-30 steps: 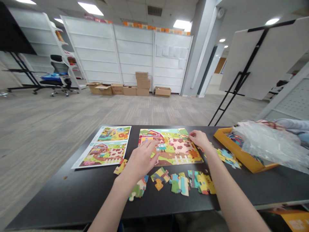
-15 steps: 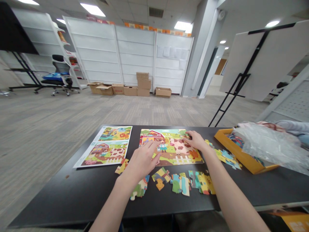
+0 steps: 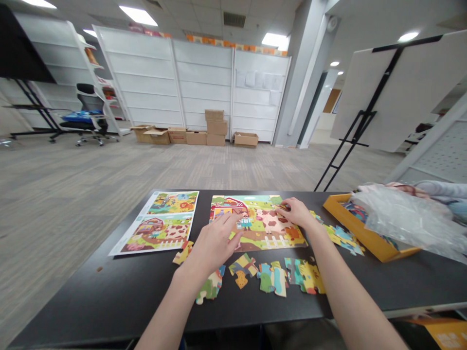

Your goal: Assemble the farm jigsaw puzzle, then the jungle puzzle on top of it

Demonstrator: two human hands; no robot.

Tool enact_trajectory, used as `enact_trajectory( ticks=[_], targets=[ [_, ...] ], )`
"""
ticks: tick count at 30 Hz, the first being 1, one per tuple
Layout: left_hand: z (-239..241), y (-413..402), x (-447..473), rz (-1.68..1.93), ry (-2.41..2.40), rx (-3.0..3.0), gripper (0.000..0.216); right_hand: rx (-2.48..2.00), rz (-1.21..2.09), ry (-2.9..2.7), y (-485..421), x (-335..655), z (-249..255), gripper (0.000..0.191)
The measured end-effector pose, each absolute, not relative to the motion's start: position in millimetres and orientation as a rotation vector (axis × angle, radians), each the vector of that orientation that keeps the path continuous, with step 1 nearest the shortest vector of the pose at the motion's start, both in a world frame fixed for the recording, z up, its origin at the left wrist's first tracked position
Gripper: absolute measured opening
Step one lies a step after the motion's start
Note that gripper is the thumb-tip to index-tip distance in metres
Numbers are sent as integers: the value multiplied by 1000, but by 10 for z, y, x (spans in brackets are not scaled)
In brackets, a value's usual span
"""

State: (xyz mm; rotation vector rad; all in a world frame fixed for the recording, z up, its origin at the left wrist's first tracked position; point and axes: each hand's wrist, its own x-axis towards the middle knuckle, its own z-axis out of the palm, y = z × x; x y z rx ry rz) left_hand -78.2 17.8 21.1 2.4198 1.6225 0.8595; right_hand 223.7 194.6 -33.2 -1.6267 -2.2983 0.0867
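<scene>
A farm jigsaw puzzle (image 3: 272, 223) with a red barn, a farmer and a spotted cow lies flat on the black table, its picture joined together. My left hand (image 3: 221, 236) rests over its lower left part, fingers stretched out and thumb apart, hiding that corner. At the upper right edge, my right hand (image 3: 294, 212) touches the puzzle with bent, parted fingers; I see nothing held in it. Left of the puzzle is a printed picture sheet (image 3: 160, 221) with two scenes. Loose jigsaw pieces (image 3: 273, 278) lie in front, some partly under my left forearm.
More pieces (image 3: 345, 238) lie to the right, beyond my right forearm. A yellow box (image 3: 365, 233) stands there with clear plastic wrap (image 3: 408, 218) over it. The black table (image 3: 83, 291) ends close to my body. Cardboard boxes (image 3: 215, 129) stand along the far shelves.
Both hands keep the same places on the puzzle. The view has shifted very slightly; nothing on the table has visibly moved.
</scene>
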Motion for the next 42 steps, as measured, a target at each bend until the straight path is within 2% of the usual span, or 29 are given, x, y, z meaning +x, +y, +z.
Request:
enact_trajectory(
  ticks=[24, 30, 36, 42],
  targets=[
    [188, 175, -807, 816, 1638, 2419, 33, -1750, 83, -2231, 1894, 2136, -269, 34],
    [177, 195, -810, 850, 1640, 2417, 34, -1742, 323, -1981, 1768, 2338, -39, 42],
    [211, 191, -763, 850, 1633, 2420, 33, -1858, 237, -1965, 1463, 3075, 282, 24],
    [203, 204, -704, 872, 1575, 2470, 34, -1843, 281, -2125, 1229, 3418, 272, 14]
  ],
)
